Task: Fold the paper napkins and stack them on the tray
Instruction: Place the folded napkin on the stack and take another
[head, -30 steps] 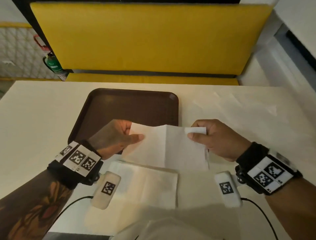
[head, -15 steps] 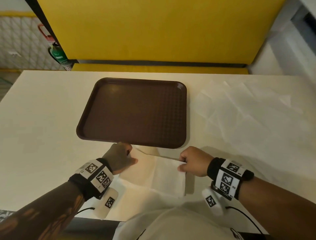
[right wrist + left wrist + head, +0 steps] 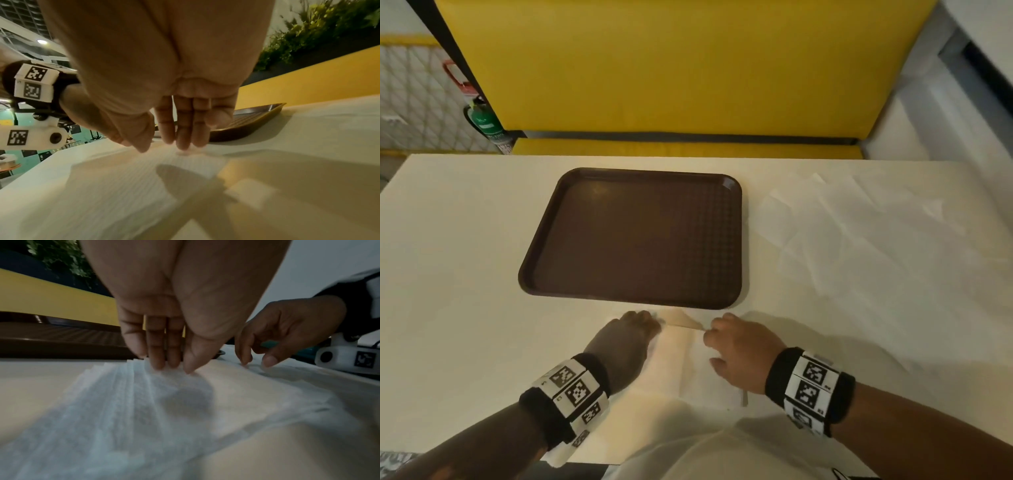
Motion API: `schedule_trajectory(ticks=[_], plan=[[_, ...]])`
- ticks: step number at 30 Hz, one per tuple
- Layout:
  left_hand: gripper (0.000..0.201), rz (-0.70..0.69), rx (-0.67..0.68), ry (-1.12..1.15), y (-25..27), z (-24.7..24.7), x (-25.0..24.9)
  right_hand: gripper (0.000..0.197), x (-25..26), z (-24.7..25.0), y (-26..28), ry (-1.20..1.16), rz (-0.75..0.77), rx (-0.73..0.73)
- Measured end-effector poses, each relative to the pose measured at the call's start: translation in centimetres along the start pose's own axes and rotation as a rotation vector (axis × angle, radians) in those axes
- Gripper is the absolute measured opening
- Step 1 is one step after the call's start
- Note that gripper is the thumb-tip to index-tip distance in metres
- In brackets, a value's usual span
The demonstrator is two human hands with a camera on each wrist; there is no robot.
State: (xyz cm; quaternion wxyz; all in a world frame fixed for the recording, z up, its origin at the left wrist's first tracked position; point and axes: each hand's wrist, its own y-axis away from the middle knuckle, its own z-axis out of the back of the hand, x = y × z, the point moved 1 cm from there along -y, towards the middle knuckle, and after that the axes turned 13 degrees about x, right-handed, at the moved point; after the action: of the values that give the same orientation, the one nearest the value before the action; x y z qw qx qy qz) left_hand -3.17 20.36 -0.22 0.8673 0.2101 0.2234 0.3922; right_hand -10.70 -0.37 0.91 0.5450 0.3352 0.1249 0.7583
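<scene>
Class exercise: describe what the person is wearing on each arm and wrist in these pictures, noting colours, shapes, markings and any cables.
Both forearms are bare, with no sleeves. Each wrist carries a black band fitted with white blocks printed with black square-pattern markers. A rounded white camera pod, also bearing a marker, hangs below each wrist. The left forearm shows dark tattoo patterns. No cable is clearly visible now.

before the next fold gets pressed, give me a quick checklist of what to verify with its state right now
1. Napkin lies flat on the table: ok.
2. Left hand fingertips press its far left edge: ok.
3. Right hand fingertips touch its far right edge: ok.
4. Edges lined up squarely: cannot tell, wrist views are blurred.
5. Tray is bare for stacking: ok.
6. Unfolded napkins remain at the right: ok.
</scene>
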Motion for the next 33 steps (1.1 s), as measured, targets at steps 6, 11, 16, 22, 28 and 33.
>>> schedule_trajectory(ticks=[6, 11, 16, 22, 28, 33], plan=[[0.033, 0.037, 0.074, -0.126, -1.3, 1.7, -0.4, 0.029, -0.8, 0.6, 0.2, -0.129, -0.082, 0.028], [0.020, -0.003, -0.067, 0.011, -4.4, 5.7, -1.5, 0.028, -7.6, 4.8, 0.5, -0.271, -0.445, -0.212], [0.021, -0.059, -0.159, 0.023, -9.4, 8.3, -4.6, 0.046, -15.6, 7.9, -0.3, -0.282, -0.797, -0.262], [0.020, -0.069, -0.070, 0.020, -11.7, 8.8, -7.9, 0.029, -17.8, 8.9, -1.5, -0.214, -0.878, -0.165], [0.018, -0.126, -0.123, 0.038, -12.4, 8.8, -9.0, 0.019, -18.1, 9.9, -1.3, -0.219, -0.859, -0.191], [0.014, -0.160, -0.130, 0.133, -12.9, 9.3, -8.9, 0.021, -17.3, 11.5, 0.7, -0.250, -0.789, -0.393]])
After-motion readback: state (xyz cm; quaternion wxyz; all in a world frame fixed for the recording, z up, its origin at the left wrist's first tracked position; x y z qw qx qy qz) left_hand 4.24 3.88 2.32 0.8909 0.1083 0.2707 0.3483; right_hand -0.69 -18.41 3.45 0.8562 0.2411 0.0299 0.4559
